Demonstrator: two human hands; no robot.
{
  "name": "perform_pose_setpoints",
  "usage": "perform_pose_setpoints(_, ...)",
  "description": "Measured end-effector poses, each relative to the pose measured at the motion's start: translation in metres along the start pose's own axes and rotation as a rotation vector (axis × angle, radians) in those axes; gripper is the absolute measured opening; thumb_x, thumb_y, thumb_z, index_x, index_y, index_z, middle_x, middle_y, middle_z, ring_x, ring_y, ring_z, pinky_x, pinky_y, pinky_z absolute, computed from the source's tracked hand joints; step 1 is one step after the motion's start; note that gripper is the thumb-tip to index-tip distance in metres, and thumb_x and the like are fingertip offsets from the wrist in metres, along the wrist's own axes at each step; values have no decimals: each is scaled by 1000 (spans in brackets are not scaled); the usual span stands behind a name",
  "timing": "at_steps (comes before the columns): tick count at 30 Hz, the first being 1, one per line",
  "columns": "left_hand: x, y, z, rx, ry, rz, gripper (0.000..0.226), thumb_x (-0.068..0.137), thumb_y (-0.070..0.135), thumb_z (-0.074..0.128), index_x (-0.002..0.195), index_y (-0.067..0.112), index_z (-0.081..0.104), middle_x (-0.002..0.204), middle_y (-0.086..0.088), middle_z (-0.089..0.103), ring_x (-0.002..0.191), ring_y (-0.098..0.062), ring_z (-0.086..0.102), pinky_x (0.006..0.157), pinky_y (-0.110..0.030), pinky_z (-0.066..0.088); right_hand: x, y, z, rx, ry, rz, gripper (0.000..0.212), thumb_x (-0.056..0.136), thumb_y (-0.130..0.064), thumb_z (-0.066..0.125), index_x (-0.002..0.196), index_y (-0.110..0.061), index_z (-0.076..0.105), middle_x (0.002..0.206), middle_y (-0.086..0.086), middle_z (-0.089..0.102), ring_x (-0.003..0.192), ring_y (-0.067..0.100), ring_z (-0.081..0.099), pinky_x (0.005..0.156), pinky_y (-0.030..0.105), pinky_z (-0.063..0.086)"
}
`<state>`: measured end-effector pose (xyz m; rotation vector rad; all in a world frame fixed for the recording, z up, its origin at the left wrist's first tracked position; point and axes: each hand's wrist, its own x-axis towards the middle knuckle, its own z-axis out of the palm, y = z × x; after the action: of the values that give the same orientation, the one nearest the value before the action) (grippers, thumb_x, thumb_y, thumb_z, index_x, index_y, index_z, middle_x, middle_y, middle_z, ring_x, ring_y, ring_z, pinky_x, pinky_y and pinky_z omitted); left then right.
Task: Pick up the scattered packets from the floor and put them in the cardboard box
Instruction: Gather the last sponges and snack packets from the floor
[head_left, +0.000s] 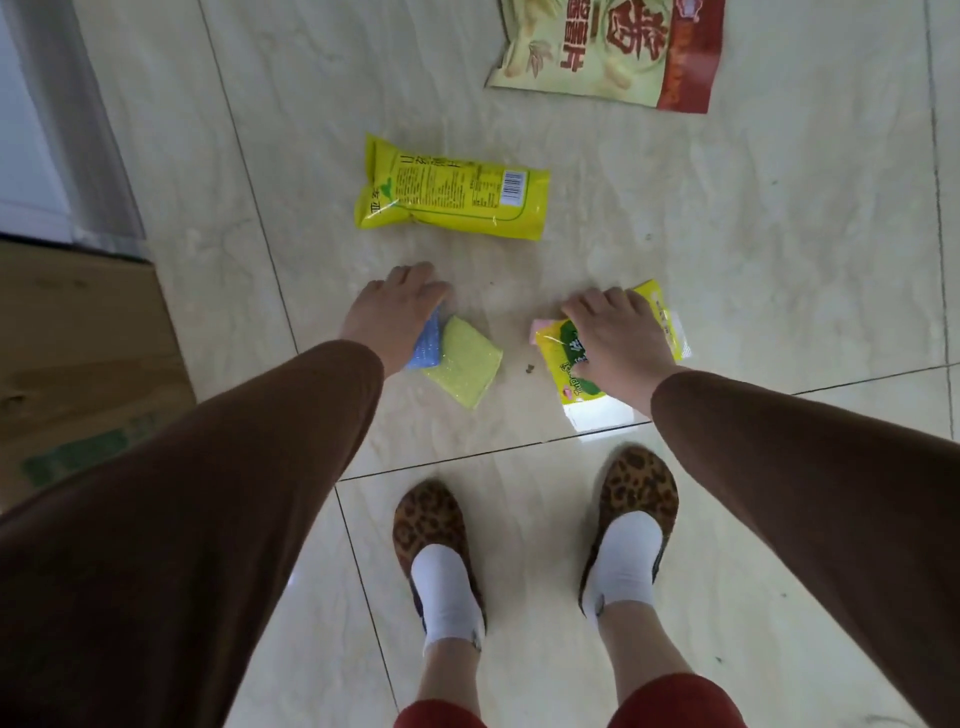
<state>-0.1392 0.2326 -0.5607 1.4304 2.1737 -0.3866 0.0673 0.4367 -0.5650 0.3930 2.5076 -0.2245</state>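
On the tiled floor, the left hand (395, 312) closes on a sponge pair (457, 358), the right hand (618, 338) grips a sponge packet (566, 364), while two snack packets remain and the cardboard box (78, 353) waits.

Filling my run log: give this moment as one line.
left hand: on blue pad | right hand: on yellow packet | box: left | floor: two more packets

One head-worn view (wide-angle) looks steeply down — near the floor (727, 270), over both arms.
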Motion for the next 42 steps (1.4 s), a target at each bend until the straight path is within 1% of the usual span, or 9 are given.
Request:
perform_pose_setpoints(5, -1, -3, 1, 130, -109, 1, 59, 77, 18, 72, 129, 15, 44, 107, -9, 66, 103, -32, 57, 84, -41, 40, 7, -2, 2, 65, -9, 68, 53, 77, -28, 78, 120, -9, 53, 114, 14, 59, 108, 36, 54, 84, 45, 42)
perform_pose_setpoints(10, -25, -5, -25, -224, -192, 44, 24, 82, 27, 70, 103, 18, 61, 104, -5, 66, 104, -27, 53, 78, -35, 33, -4, -6, -11, 244, -54, 188, 35, 85, -16, 65, 116, -3, 54, 113, 18, 57, 106, 39, 54, 79, 46, 46)
perform_pose_setpoints(15, -19, 37, -33, -289, -88, 151, 32, 75, 30, 75, 103, 19, 66, 129, -3, 55, 122, -28, 47, 95, -39, 38, -10, -10, -17, 257, -17, 221, 30, 88, -13, 59, 116, -6, 52, 114, 14, 55, 105, 37, 54, 71, 43, 45)
perform_pose_setpoints(18, -6, 57, -13, -155, -72, 171, 53, 73, 29, 77, 123, 21, 62, 149, -2, 45, 139, -27, 39, 111, -40, 27, -3, -14, -10, 278, -14, 230, 45, 83, -24, 71, 120, -8, 51, 115, 12, 54, 106, 35, 54, 74, 43, 46)
perform_pose_setpoints(23, 3, 75, 9, -37, -106, -13, 88, 70, 32, 81, 140, 17, 29, 118, -6, 59, 111, -29, 52, 84, -39, 41, 4, -15, 11, 294, 12, 259, 57, 82, -32, 77, 126, -8, 49, 118, 13, 56, 109, 33, 54, 80, 42, 45)
perform_pose_setpoints(27, 3, 70, -2, -394, -235, -141, 45, 80, 25, 73, 118, 13, 54, 111, -8, 59, 115, -28, 48, 83, -37, 44, 2, -9, 10, 534, -24, 348, 47, 90, -30, 69, 128, -10, 53, 123, 15, 55, 113, 37, 54, 88, 42, 43)
perform_pose_setpoints(34, 18, 27, -77, -411, 289, -51, 35, 71, 33, 76, 96, 16, 58, 104, -5, 54, 102, -29, 49, 83, -40, 41, 13, 35, -59, 719, 79, 474, 24, 97, -35, 56, 104, -16, 43, 88, 7, 60, 87, 38, 61, 67, 37, 37)
perform_pose_setpoints(39, 52, -1, -101, -321, 220, -49, 45, 68, 37, 77, 103, 14, 59, 137, -10, 48, 124, -35, 43, 105, -47, 38, 72, 74, -121, 716, 241, 450, 24, 98, -38, 55, 103, -16, 47, 86, 4, 63, 80, 33, 60, 65, 38, 43)
perform_pose_setpoints(42, 68, -7, -95, -285, 131, -76, 63, 74, 36, 77, 125, 8, 52, 148, -16, 43, 131, -37, 44, 110, -46, 31, 120, 87, -145, 630, 279, 331, 27, 96, -35, 58, 109, -12, 54, 110, 13, 61, 104, 33, 56, 77, 39, 43)
